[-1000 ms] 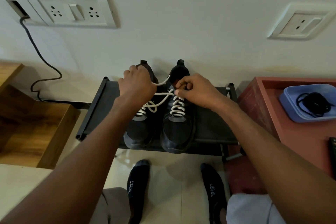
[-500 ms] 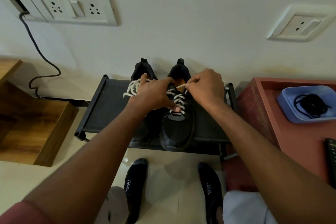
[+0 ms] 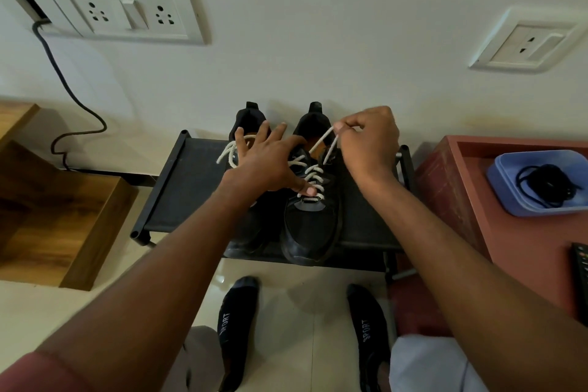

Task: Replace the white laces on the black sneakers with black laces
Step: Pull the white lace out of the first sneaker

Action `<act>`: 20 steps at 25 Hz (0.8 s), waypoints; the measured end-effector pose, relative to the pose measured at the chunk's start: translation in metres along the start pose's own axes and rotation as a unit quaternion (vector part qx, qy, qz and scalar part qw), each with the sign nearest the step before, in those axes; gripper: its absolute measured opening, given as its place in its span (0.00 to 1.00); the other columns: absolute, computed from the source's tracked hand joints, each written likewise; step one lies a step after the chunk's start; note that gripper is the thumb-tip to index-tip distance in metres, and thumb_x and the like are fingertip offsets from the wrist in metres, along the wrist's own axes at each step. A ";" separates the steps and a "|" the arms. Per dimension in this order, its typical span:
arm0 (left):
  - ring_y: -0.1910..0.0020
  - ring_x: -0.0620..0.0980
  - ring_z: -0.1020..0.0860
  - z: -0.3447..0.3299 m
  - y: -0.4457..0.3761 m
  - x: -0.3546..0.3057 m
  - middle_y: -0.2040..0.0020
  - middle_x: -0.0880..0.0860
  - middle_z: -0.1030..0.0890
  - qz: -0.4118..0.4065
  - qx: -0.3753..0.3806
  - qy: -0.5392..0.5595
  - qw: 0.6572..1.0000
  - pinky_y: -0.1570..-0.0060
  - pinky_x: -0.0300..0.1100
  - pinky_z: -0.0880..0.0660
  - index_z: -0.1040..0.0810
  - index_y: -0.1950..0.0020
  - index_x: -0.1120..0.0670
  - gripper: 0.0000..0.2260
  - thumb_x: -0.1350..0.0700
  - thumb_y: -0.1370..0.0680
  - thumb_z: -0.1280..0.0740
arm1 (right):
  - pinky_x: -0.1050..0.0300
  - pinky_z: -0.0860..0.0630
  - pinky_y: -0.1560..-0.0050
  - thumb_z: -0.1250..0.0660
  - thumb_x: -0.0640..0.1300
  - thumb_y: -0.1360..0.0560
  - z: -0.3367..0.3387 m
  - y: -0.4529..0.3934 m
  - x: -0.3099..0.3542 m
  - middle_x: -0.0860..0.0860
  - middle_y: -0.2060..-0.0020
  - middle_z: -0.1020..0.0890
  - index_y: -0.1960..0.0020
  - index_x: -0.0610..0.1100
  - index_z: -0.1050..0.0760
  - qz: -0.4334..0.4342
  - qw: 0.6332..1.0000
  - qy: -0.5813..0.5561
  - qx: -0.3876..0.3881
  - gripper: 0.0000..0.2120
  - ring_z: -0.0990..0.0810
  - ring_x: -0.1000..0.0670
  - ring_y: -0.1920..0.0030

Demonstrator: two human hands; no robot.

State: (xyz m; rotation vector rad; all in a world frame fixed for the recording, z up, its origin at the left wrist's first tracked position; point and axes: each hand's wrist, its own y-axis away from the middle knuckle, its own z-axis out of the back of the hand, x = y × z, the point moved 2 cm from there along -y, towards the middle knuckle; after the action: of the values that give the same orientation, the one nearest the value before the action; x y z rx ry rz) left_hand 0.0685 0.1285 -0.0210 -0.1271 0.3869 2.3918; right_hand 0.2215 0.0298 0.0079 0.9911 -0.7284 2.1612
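Two black sneakers stand side by side on a low black shoe rack (image 3: pixel 178 194), heels toward the wall. The right sneaker (image 3: pixel 313 226) still has its white lace (image 3: pixel 313 177) crossed through the eyelets. My right hand (image 3: pixel 369 145) pinches the loose end of that lace and holds it up above the shoe's opening. My left hand (image 3: pixel 270 162) lies spread over both shoes, fingers straight, thumb pressing on the lower lacing. The left sneaker (image 3: pixel 251 118) is mostly hidden under my left hand; its loose white lace (image 3: pixel 229 150) lies at its left side. Black laces (image 3: pixel 545 185) sit in a blue tray (image 3: pixel 509 197).
The blue tray rests on a red-brown cabinet (image 3: pixel 471 188) to the right of the rack. A wooden step (image 3: pixel 60 220) stands at the left, with a black cable (image 3: pixel 66 96) running from a wall socket. My socked feet (image 3: pixel 238 318) are on the tiled floor below the rack.
My right hand has lifted the lace end up and to the right, drawing it taut. My left hand has opened its fingers and settled flat over the shoes.
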 end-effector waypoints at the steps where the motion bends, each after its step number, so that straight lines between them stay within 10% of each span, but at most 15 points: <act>1: 0.16 0.57 0.60 0.000 -0.001 0.000 0.14 0.51 0.51 -0.001 0.002 -0.002 1.000 0.27 0.74 0.67 0.41 0.20 0.37 0.51 0.25 0.38 0.25 | 0.64 0.27 0.47 0.27 0.43 0.22 0.001 0.001 0.002 0.53 0.40 0.26 0.50 0.49 0.16 0.016 1.000 0.012 -0.005 0.02 0.24 0.50 0.39; 4: 0.16 0.56 0.59 -0.004 -0.003 -0.001 0.15 0.49 0.49 -0.002 0.003 -0.012 1.000 0.27 0.74 0.68 0.42 0.19 0.38 0.52 0.24 0.38 0.26 | 0.39 0.33 0.31 0.27 0.45 0.22 -0.013 0.007 0.002 0.51 0.23 0.34 0.38 0.52 0.18 0.155 0.960 0.201 0.116 0.12 0.37 0.45 0.23; 7: 0.16 0.55 0.57 -0.006 -0.003 0.000 0.16 0.45 0.44 -0.010 0.001 -0.003 1.000 0.28 0.75 0.68 0.43 0.18 0.39 0.53 0.24 0.37 0.26 | 0.33 0.40 0.28 0.27 0.47 0.22 -0.024 0.009 -0.003 0.55 0.25 0.31 0.47 0.56 0.14 0.134 0.934 0.253 0.212 0.07 0.34 0.48 0.25; 10: 0.16 0.55 0.57 -0.004 -0.003 0.000 0.16 0.45 0.42 -0.012 0.003 0.014 1.000 0.28 0.75 0.69 0.42 0.19 0.38 0.52 0.25 0.37 0.25 | 0.37 0.28 0.36 0.28 0.42 0.24 -0.008 0.004 0.003 0.56 0.43 0.24 0.58 0.54 0.16 0.063 0.994 0.079 0.030 0.08 0.23 0.52 0.44; 13: 0.16 0.56 0.57 -0.004 -0.002 0.002 0.16 0.48 0.45 -0.010 0.002 0.013 1.000 0.28 0.75 0.68 0.42 0.19 0.38 0.51 0.25 0.37 0.25 | 0.34 0.28 0.35 0.29 0.43 0.23 0.012 -0.003 0.004 0.52 0.37 0.27 0.49 0.53 0.18 0.023 0.990 0.055 -0.130 0.05 0.24 0.48 0.39; 17: 0.16 0.55 0.58 -0.003 -0.001 0.001 0.15 0.50 0.48 -0.002 0.001 -0.005 1.000 0.28 0.74 0.67 0.43 0.19 0.38 0.52 0.24 0.38 0.27 | 0.26 0.46 0.26 0.29 0.49 0.20 -0.010 0.003 -0.005 0.54 0.18 0.42 0.37 0.58 0.19 0.126 0.954 0.237 0.134 0.13 0.45 0.44 0.18; 20: 0.16 0.55 0.58 -0.002 0.000 -0.002 0.15 0.50 0.48 -0.004 0.007 -0.012 1.000 0.28 0.75 0.67 0.43 0.18 0.39 0.53 0.24 0.37 0.27 | 0.30 0.49 0.25 0.30 0.53 0.19 -0.027 0.007 -0.010 0.58 0.20 0.36 0.42 0.61 0.16 0.124 0.927 0.239 0.261 0.08 0.41 0.48 0.20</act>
State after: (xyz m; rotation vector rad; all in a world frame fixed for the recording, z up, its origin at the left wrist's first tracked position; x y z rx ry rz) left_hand 0.0700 0.1267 -0.0227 -0.0933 0.3906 2.3806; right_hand 0.2091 0.0410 -0.0163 0.5767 -0.0345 2.7532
